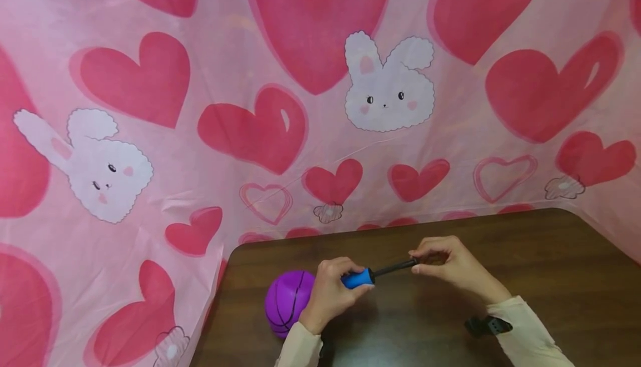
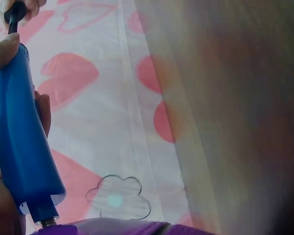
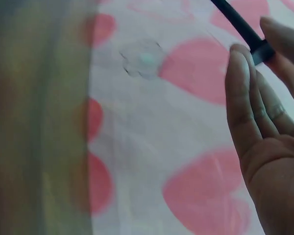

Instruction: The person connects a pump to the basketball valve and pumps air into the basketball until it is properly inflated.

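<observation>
My left hand (image 1: 333, 289) grips the blue barrel of a small ball pump (image 1: 358, 279). A purple ball (image 1: 286, 303) with black seam lines sits beside and partly behind that hand. In the left wrist view, the pump's metal-tipped nozzle (image 2: 48, 222) meets the top of the purple ball (image 2: 132, 227). From the barrel's other end a black plunger rod (image 1: 393, 268) is drawn out toward the right. Thumb and fingers of my right hand (image 1: 455, 264) pinch the rod's end. The right wrist view shows the black handle (image 3: 262, 52) between them.
Both hands are over a dark brown wooden table (image 1: 425, 322). Behind it hangs a pink cloth (image 1: 466, 133) printed with hearts and rabbit faces, close to the table's far and left edges. A black device (image 1: 486, 326) is at the right wrist, by the cream sleeve.
</observation>
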A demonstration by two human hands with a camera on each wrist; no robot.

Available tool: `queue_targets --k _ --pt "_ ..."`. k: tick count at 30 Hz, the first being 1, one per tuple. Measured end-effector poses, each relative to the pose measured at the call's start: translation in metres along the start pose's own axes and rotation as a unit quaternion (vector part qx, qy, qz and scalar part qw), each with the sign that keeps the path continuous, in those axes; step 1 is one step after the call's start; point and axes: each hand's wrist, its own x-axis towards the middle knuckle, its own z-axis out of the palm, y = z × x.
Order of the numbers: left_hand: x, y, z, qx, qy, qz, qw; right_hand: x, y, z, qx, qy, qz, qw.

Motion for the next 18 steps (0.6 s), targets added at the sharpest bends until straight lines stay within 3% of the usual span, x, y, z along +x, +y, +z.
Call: queue_targets --k 9,18 --pt "0.001 0.002 0.006 0.0 -0.006 0.027 0.9996 0.003 0.005 0.055 0.016 -0.002 -0.03 0.9994" --pt "-0.001 0.002 0.006 -0.001 -0.006 0.021 0.9998 0.002 0.007 0.059 0.016 0.002 -0.041 0.999"
